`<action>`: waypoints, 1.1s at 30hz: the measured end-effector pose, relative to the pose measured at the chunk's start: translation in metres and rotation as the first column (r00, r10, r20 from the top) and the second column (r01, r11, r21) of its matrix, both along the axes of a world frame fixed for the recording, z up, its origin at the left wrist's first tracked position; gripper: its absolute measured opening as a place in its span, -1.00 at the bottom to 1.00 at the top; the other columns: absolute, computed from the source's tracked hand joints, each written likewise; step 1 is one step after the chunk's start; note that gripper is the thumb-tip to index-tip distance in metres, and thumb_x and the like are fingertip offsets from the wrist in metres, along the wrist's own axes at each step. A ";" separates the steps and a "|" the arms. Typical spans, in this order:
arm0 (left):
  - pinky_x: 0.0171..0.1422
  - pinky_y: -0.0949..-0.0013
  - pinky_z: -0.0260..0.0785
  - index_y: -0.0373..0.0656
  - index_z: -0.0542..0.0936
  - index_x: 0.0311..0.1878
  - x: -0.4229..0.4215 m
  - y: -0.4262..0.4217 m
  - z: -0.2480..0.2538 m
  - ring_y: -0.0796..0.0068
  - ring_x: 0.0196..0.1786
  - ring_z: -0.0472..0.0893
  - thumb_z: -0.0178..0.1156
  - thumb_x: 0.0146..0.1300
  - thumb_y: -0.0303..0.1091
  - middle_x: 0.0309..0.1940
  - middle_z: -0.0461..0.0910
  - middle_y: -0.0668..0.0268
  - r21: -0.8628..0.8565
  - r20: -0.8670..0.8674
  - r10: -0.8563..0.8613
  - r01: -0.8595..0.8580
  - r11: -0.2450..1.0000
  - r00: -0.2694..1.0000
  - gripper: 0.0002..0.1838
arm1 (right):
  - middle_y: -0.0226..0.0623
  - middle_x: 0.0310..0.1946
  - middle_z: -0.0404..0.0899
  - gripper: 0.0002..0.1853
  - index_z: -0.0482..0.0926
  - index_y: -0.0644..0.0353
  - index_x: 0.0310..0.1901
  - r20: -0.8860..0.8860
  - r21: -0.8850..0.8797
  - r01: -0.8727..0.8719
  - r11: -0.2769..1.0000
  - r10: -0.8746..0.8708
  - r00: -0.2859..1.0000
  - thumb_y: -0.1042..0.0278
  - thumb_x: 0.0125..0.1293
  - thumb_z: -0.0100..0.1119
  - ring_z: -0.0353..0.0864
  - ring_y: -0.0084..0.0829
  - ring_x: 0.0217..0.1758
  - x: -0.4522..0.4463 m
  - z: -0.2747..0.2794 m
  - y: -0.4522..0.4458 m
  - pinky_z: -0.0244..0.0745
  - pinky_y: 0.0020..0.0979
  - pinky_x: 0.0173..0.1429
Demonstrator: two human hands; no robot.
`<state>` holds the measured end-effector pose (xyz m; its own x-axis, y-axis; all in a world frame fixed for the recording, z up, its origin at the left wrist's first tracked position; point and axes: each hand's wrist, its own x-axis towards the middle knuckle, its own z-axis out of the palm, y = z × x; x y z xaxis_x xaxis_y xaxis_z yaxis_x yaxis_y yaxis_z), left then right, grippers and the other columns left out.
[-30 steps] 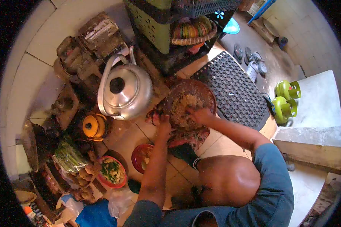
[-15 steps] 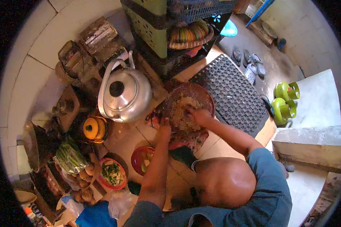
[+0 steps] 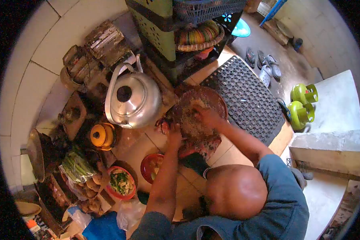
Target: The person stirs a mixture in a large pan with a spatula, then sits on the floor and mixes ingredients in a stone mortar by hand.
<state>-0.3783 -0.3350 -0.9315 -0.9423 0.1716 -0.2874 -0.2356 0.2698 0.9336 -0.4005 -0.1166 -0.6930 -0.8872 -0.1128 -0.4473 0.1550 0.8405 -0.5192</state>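
Note:
A wide brown bowl (image 3: pixel 218 100) holds a crumbly tan mixture (image 3: pixel 188 120). My right hand (image 3: pixel 208 119) is down in the mixture, its fingertips partly hidden and blurred. At the bowl's left edge is my left hand (image 3: pixel 173 133), closed beside a dark and reddish cloth (image 3: pixel 162 125); what it grips, if anything, is too small to tell. More patterned cloth (image 3: pixel 200 147) lies under the near side of the bowl. Close to my left forearm stands a small red bowl (image 3: pixel 147 170) with pale pieces inside.
Left of the bowl are a large kettle (image 3: pixel 138 100), an orange lidded pot (image 3: pixel 101 136), a red-rimmed bowl of chopped greens (image 3: pixel 121 183) and bagged vegetables (image 3: pixel 77 167). Beyond lie a black mat (image 3: pixel 244 100), crates (image 3: pixel 156 44) and green gas cylinders (image 3: pixel 300 113).
My right hand has shifted about within the mixture, and the mixture looks more spread out. My left hand stays at the bowl's left edge. The view has shifted slightly.

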 end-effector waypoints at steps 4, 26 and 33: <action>0.10 0.07 0.38 -0.03 0.22 0.33 -0.005 0.012 -0.027 0.06 0.23 0.33 -0.04 0.33 0.02 0.26 0.28 0.21 -0.411 -0.499 -0.075 -0.160 0.898 0.863 -0.42 | -0.03 -0.06 0.58 -0.38 0.14 -0.16 0.38 -0.352 -0.029 -0.181 0.983 0.160 0.922 -0.06 0.32 -0.04 0.63 -0.11 -0.16 0.002 -0.054 0.024 0.42 -0.05 0.12; 0.34 0.08 0.20 -0.07 0.20 0.32 0.000 0.004 0.003 0.11 0.28 0.24 0.08 0.29 -0.32 0.29 0.19 0.16 -0.184 -0.215 0.050 -0.091 0.979 0.975 -0.46 | 0.02 0.16 0.40 -0.46 0.24 -0.17 0.32 0.042 0.005 -0.198 0.980 0.198 0.979 -0.08 0.34 -0.06 0.47 -0.08 0.15 -0.041 -0.039 0.033 0.44 -0.17 0.12; 0.27 -0.02 0.25 -0.27 0.40 0.19 -0.004 -0.003 -0.066 -0.20 0.23 0.33 0.05 0.30 -0.21 0.17 0.34 -0.14 -0.791 -0.522 -0.520 -0.155 0.592 0.676 -0.54 | 0.03 0.16 0.41 -0.39 0.24 -0.13 0.34 -0.548 0.306 -0.157 0.939 0.309 0.777 -0.22 0.34 -0.12 0.41 -0.10 0.23 0.031 -0.105 -0.017 0.34 -0.14 0.23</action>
<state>-0.3825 -0.3376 -0.9976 -0.8707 0.4148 0.2644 0.4715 0.8570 0.2080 -0.3693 -0.1339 -0.7983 -0.9442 -0.3124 0.1041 -0.3285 0.9157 -0.2316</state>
